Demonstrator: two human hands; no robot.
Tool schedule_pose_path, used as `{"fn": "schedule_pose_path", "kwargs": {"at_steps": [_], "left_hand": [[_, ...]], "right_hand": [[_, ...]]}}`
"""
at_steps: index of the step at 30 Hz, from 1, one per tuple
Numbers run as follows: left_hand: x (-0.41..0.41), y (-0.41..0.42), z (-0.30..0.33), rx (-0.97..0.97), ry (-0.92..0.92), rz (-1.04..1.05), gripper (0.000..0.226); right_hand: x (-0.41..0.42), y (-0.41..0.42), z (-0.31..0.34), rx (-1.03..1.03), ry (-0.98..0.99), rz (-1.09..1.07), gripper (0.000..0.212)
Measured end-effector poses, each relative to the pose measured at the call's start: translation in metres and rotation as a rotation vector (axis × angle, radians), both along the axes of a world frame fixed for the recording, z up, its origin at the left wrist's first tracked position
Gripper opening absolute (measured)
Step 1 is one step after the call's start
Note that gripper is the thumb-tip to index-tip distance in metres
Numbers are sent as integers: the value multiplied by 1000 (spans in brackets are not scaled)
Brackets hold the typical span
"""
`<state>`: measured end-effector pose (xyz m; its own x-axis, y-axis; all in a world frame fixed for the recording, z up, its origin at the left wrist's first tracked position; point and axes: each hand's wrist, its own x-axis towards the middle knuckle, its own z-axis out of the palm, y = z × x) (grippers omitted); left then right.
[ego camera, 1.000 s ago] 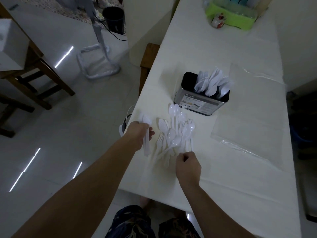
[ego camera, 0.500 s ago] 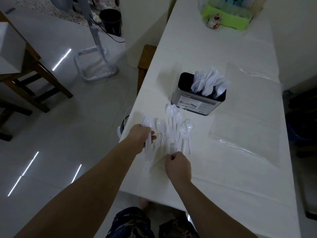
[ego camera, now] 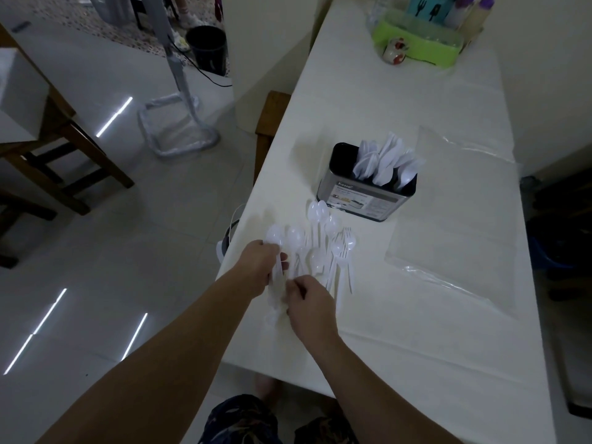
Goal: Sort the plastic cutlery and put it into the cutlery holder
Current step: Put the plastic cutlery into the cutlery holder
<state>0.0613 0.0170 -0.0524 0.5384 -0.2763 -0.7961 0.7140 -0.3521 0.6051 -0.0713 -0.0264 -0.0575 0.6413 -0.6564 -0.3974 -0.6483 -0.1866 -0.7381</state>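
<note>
A pile of white plastic spoons and forks (ego camera: 323,248) lies on the white table (ego camera: 416,315) near its left front corner. Behind the pile stands a black and silver cutlery holder (ego camera: 365,197) with several white pieces upright in its right side. My left hand (ego camera: 261,267) is closed on a bunch of white spoons (ego camera: 276,235), bowls pointing away from me. My right hand (ego camera: 307,302) sits just right of it, fingers pinched at the handle ends of those spoons, at the pile's near edge.
A clear plastic sheet (ego camera: 455,200) lies right of the holder. A green tray (ego camera: 419,43) with a small mug and bottles stands at the far end. Wooden chairs (ego camera: 269,123), a fan stand (ego camera: 179,123) and a black bin (ego camera: 208,49) are on the floor to the left.
My right hand has moved left from the pile's near edge to meet my left hand. The left hand has kept hold of its spoons and barely shifted.
</note>
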Motion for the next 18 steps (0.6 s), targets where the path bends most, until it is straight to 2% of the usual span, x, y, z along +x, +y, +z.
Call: {"fn": "schedule_pose_path", "kwargs": {"at_steps": [3,6,12,14,16,18], "left_hand": [[-4,-6,10,-58,124,66,22],[-7,-12,16,-158,153,84,26],[-8,-22,20,-189,-99,-127,16],[-9,-27,27,-190,-164,-182,16],[-4,-29,30,-190,-250,-325,27],[-3,-32,34,-228,-322,-498,29]], "right_hand": [[0,-1,5,30,30,68,21],[3,-7,11,11,50,82,26],[12,-29,31,-12,112,152,44],[14,-37,38,-106,168,187,50],[16,-49,45,-203,207,169,46],[19,-68,55,-217,144,99,31]]}}
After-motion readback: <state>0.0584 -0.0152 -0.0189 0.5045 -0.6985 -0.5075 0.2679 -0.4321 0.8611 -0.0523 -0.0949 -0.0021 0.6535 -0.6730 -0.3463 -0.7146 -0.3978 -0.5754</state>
